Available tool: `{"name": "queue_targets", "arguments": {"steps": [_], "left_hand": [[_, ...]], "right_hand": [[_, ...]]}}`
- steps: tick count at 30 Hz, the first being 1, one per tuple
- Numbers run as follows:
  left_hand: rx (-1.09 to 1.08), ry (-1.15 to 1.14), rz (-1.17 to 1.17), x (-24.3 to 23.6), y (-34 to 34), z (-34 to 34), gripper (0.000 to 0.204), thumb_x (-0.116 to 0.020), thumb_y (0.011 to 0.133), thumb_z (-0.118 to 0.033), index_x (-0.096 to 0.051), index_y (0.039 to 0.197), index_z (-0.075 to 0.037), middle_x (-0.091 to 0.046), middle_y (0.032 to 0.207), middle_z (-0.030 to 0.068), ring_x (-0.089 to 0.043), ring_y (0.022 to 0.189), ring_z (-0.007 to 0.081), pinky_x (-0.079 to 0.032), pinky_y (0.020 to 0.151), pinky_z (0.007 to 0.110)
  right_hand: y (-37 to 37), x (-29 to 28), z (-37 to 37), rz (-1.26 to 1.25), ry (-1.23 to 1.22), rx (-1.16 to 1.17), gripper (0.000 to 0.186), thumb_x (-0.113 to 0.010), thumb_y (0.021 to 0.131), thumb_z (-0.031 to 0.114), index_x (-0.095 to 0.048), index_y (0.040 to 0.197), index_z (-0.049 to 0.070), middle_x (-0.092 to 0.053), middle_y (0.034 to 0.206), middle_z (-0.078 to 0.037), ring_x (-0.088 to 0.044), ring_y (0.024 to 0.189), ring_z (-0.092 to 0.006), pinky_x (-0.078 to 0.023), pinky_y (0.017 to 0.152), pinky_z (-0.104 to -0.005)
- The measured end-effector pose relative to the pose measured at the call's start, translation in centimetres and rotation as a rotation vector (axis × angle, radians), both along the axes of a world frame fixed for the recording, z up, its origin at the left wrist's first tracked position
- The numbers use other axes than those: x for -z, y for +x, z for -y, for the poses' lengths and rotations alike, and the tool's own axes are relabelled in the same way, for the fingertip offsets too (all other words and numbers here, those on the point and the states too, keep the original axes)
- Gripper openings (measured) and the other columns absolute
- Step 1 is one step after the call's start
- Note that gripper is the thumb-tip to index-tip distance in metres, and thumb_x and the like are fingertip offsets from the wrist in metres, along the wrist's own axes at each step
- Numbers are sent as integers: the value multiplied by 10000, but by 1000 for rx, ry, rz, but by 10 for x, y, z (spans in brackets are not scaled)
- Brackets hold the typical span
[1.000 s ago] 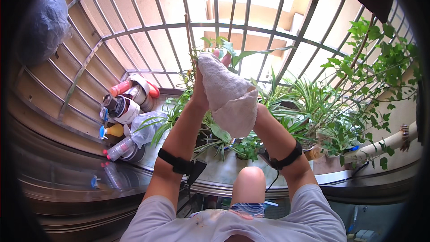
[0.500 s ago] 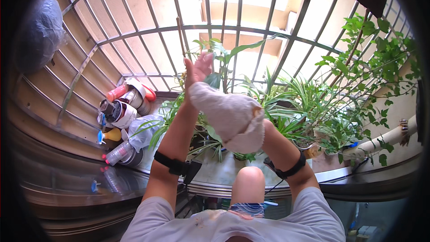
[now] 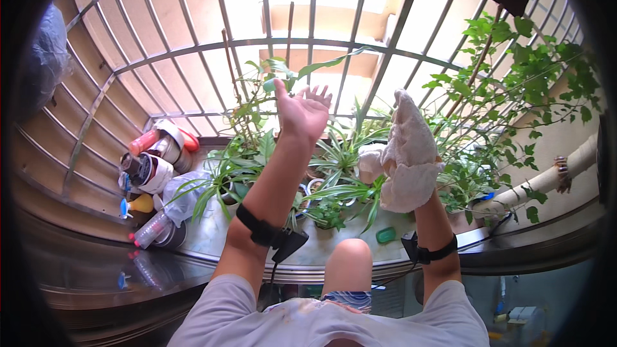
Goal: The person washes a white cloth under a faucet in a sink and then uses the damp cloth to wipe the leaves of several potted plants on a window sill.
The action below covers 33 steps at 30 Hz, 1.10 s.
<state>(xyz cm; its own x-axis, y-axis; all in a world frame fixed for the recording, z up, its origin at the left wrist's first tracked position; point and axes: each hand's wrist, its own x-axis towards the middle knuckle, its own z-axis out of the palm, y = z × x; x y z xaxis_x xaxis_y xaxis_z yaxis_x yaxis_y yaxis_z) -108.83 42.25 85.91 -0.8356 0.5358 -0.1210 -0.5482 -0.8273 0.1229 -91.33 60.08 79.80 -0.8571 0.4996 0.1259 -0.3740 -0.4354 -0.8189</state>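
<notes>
My left hand (image 3: pixel 304 114) is raised over the potted plants, palm upward and fingers spread, holding nothing. Broad green leaves (image 3: pixel 277 67) of a tall plant stand just beyond its fingertips. A pale, worn cloth covering (image 3: pixel 412 144) encloses my right hand like a mitt, from wrist to fingertips. It rises to a point at the top, and a rounded lobe sticks out on its left side. The fingers inside are hidden. Between and below my hands are spider plants (image 3: pixel 344 154) with long narrow leaves. A small green dish (image 3: pixel 385 236) lies on the pale ledge below the cloth.
Metal bars (image 3: pixel 244 44) enclose the ledge. At left are a clear plastic bottle (image 3: pixel 153 230), a yellow spray bottle (image 3: pixel 141 204), a plastic bag (image 3: pixel 186 193) and stacked containers. A leafy vine (image 3: pixel 508 90) climbs at right above a pale pipe (image 3: pixel 546 183).
My hands have moved apart: the left has come off the cloth covering and turned palm up, while the covered right hand has shifted right and now points upward. The view has shifted slightly.
</notes>
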Motion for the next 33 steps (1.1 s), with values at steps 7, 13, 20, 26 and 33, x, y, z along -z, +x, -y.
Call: {"name": "queue_targets", "arguments": {"steps": [7, 13, 20, 26, 33], "left_hand": [[-96, -18, 66, 2, -2, -9, 268, -371, 930, -191, -545, 1050, -27, -634, 1073, 105, -560, 1124, 317, -345, 1051, 544], [-17, 17, -10, 3, 22, -7, 934, -546, 859, -538, -17, 1477, -79, -59, 1523, 147, -79, 1423, 302, -128, 1153, 487], [-218, -43, 92, -8, -24, -32, 460, -358, 959, -490, -580, 1062, -101, -642, 1052, 106, -566, 1027, 259, -374, 995, 465], [-66, -12, -110, 8, 19, 4, 336, -335, 929, -205, -561, 1069, 1, -619, 1114, 152, -543, 1137, 326, -353, 1061, 523], [2, -355, -268, 5, 48, 31, 313, -405, 917, -40, -474, 1211, 43, -570, 1196, 174, -546, 1121, 303, -427, 1007, 469]], "right_hand": [[44, -45, -31, 25, 245, 186, 450, -468, 918, 247, -430, 1309, 27, -542, 1117, -98, -542, 984, -197, -494, 754, -337], [54, -105, -33, -24, 433, 251, 501, -468, 912, 315, -419, 1326, 38, -539, 1144, -106, -541, 1009, -215, -486, 795, -360], [55, -134, -12, -14, 607, 180, 562, -467, 905, 395, -407, 1345, 51, -535, 1175, -114, -540, 1039, -236, -476, 842, -386], [57, -136, 5, 26, 732, 76, 617, -467, 899, 463, -397, 1362, 62, -531, 1201, -122, -539, 1064, -253, -469, 883, -408], [39, -150, 15, -200, 273, -264, 534, -514, 913, 355, -435, 1346, 51, -535, 1249, -132, -549, 1113, -237, -476, 920, -365]]}}
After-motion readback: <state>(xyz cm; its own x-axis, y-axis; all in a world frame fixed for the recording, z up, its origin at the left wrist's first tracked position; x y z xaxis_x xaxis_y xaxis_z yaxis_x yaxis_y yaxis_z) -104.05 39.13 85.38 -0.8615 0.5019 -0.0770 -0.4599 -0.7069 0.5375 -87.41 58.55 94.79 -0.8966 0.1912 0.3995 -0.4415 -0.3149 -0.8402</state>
